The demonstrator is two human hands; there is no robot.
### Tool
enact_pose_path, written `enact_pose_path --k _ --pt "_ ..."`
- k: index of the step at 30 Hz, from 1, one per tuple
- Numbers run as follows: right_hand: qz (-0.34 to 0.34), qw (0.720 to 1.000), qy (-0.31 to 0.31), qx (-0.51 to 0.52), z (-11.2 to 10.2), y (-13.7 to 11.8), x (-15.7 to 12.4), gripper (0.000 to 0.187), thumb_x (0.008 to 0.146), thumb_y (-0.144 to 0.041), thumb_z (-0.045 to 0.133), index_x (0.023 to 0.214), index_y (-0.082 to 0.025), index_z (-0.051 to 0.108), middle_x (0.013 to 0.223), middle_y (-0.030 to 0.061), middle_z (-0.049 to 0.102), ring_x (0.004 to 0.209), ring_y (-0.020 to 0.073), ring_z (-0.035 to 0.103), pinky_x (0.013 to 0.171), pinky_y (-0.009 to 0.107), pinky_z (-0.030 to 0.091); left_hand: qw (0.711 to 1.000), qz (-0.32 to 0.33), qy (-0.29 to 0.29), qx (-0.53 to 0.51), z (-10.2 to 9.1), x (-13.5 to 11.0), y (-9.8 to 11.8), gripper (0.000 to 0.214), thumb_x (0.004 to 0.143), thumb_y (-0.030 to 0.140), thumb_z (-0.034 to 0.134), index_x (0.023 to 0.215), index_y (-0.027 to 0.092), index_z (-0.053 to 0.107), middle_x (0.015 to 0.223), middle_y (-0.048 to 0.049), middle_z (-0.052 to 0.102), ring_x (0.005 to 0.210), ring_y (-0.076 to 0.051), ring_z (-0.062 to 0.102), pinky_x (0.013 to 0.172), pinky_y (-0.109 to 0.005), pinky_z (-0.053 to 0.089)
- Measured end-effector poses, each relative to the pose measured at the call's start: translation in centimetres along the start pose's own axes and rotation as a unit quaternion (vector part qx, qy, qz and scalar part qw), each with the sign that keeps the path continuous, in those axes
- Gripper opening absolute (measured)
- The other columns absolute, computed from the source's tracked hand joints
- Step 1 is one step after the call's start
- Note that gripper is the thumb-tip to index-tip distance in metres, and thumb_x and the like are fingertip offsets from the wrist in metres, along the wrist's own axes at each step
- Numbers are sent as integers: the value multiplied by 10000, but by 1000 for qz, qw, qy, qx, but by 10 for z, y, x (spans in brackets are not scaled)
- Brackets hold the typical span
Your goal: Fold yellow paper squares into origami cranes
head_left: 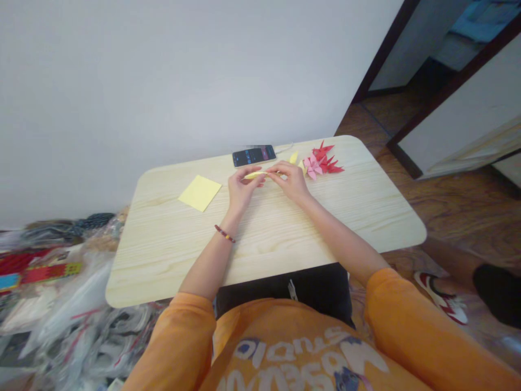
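Observation:
Between my left hand [244, 188] and my right hand [292, 182], a narrow folded strip of yellow paper [255, 175] lies pinched in the fingertips of both. A square sheet of yellow paper [199, 193] lies flat on the light wooden table [171, 255], left of my left hand. Beyond my right hand are pink origami flowers [312, 167] beside red folded paper pieces [325, 161]. Small yellow paper pieces [293, 157] lie next to them, partly behind my right hand.
A black smartphone [254, 156] with a thin cable lies at the table's far edge. The table stands against a white wall [163, 98]. Plastic bags and fabric [69, 304] are piled left of it; wooden floor [456, 212] and a shoe [442, 297] are right.

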State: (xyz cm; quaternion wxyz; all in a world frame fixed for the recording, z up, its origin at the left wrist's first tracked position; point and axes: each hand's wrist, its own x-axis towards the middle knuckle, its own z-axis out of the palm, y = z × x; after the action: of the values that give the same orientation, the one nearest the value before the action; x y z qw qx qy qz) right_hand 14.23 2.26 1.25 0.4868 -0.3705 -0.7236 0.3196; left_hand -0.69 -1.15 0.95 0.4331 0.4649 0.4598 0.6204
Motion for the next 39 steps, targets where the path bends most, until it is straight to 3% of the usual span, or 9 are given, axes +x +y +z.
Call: enact_pose_path --k 3,9,18,29,39 --pt "20 999 10 34 1 5 1 154 753 -348 699 766 -195 715 822 46 699 799 173 640 745 317 522 1000 8 15 3 -1 2 -3 291 605 332 803 785 138 683 755 -29 695 628 -135 669 639 -266 571" --pt "90 986 26 139 4 11 2 230 674 -376 755 796 -185 711 845 48 718 798 176 669 738 318 547 999 -9 29 -30 1 2 -7 275 600 313 807 778 139 688 762 -33 705 660 -136 677 700 -285 578" --pt "82 985 15 152 4 8 4 265 630 -402 779 745 -173 713 777 50 710 760 180 658 718 322 537 999 20 -11 39 -3 2 -1 302 626 375 795 815 152 716 795 -35 704 615 -112 646 622 -242 553" --pt "109 973 40 199 1 2 3 281 614 -290 781 859 -205 674 861 19 687 832 159 635 765 311 526 1000 -9 -8 21 0 1 1 293 622 376 792 786 152 697 750 -22 690 596 -111 646 612 -242 558" --pt "103 974 36 200 0 10 3 278 605 -327 783 835 -209 678 846 9 683 830 155 627 741 299 523 999 -30 -39 17 0 2 2 310 630 401 781 777 147 681 766 -24 681 577 -102 630 608 -240 544"
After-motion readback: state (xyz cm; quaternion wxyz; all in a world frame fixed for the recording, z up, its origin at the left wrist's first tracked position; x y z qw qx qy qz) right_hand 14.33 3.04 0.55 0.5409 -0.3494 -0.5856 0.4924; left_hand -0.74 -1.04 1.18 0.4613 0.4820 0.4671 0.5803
